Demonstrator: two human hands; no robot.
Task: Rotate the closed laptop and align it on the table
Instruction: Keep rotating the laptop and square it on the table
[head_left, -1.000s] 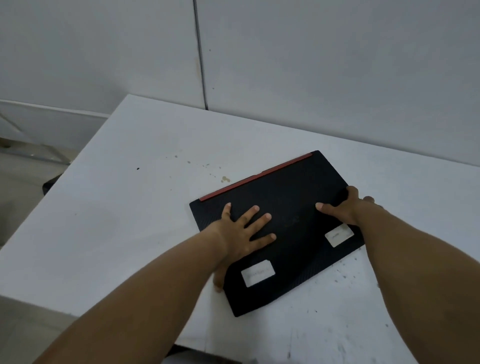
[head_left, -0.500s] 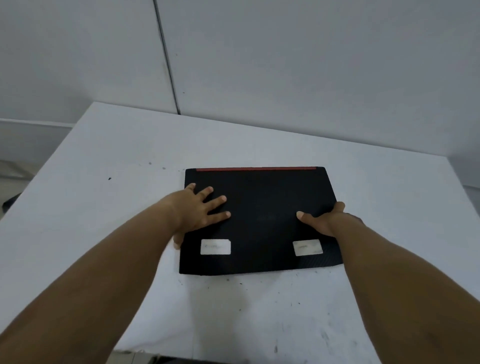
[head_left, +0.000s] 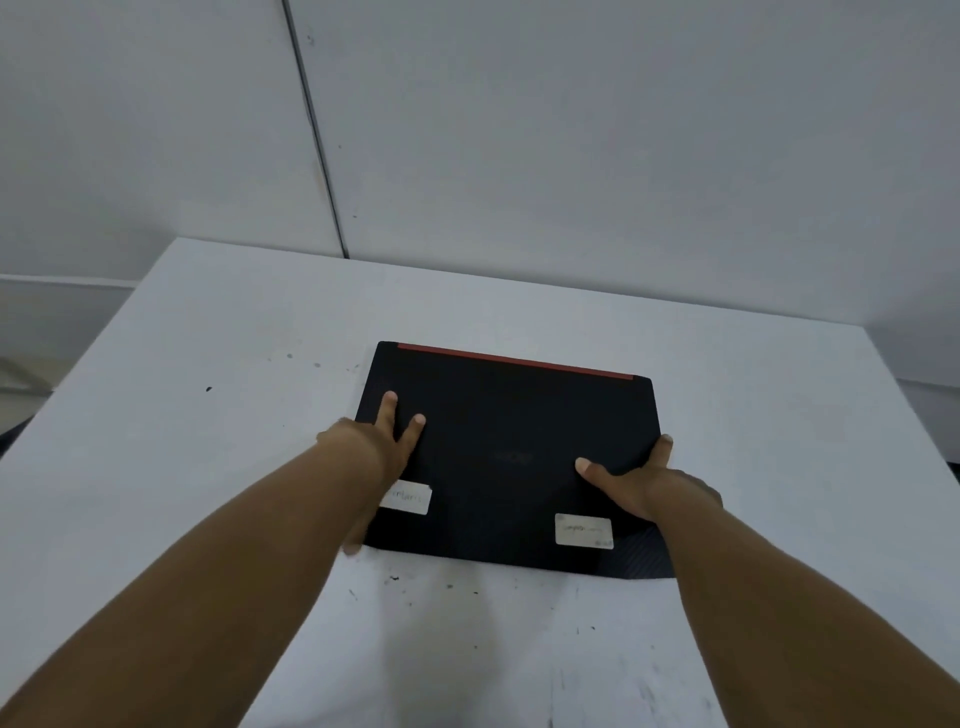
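Note:
A closed black laptop (head_left: 509, 441) with a red strip along its far edge lies flat on the white table (head_left: 208, 467). Two white labels sit near its front corners. My left hand (head_left: 382, 447) grips the laptop's left edge, fingers spread on the lid and thumb down at the side. My right hand (head_left: 644, 486) grips the right edge, thumb on the lid and fingers wrapped around the side. The laptop's long edges run nearly parallel to the table's front, tilted slightly clockwise.
A grey panelled wall (head_left: 571, 156) rises right behind the table's far edge. The table's left edge drops to the floor (head_left: 31, 374). Small dark specks and smudges mark the tabletop (head_left: 467, 649) in front of the laptop.
The laptop has turned clockwise from a skewed angle to nearly square with the table. Both hands stayed on its sides, the left hand shifting closer to the left edge.

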